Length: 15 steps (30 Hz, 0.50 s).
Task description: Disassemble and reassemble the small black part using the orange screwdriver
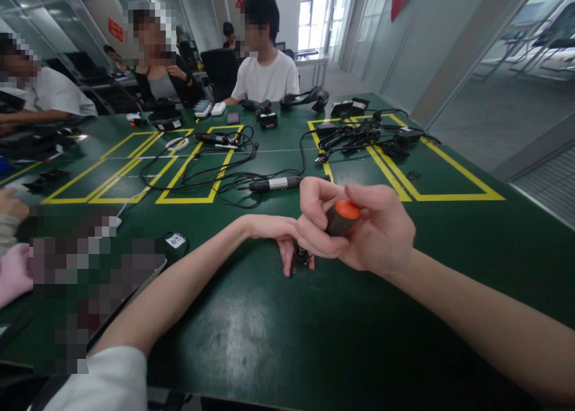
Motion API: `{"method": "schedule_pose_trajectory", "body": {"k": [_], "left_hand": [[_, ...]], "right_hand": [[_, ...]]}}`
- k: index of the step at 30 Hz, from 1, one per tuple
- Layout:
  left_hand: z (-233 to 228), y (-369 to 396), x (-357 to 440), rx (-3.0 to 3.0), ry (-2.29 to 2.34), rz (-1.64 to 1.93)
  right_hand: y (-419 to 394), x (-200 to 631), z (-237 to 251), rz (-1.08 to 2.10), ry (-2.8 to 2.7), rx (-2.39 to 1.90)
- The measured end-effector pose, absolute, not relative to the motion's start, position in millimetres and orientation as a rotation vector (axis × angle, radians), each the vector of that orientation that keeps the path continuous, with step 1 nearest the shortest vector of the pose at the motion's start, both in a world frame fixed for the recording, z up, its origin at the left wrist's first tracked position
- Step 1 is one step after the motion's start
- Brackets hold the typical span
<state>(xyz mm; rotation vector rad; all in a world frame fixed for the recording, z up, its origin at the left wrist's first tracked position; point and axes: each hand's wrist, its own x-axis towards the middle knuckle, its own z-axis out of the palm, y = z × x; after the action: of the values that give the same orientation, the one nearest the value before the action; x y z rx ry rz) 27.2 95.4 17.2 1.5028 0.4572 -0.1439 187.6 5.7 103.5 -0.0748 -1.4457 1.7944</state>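
My right hand (381, 231) is wrapped round the thick dark handle of a screwdriver (342, 220), its orange end cap facing up toward me. The handle tilts down toward my left hand, and most of the shaft is hidden by my right fingers. Below it, my left hand (283, 237) rests low at the table surface, bent at the wrist. Its fingers are closed about a small dark round part (300, 260), touching it on both sides. What the tip of the screwdriver meets cannot be made out.
Beyond my hands lies a black-and-grey pen-shaped tool (275, 184) with a looping black cable. Tangled cables (359, 134) lie inside yellow tape outlines on the green table (251, 339). Tiny dark pieces (414, 175) sit at the right. Several people sit around; a co-worker's hand (15, 273) shows at left.
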Motion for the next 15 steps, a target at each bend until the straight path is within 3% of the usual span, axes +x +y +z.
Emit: {"method": "schedule_pose_trajectory", "body": {"k": [15], "left_hand": [[17.2, 90.9, 25.9, 1.394, 0.381, -0.200]], "right_hand": [[5.5, 186.5, 102.4, 1.745, -1.386, -0.144]]}}
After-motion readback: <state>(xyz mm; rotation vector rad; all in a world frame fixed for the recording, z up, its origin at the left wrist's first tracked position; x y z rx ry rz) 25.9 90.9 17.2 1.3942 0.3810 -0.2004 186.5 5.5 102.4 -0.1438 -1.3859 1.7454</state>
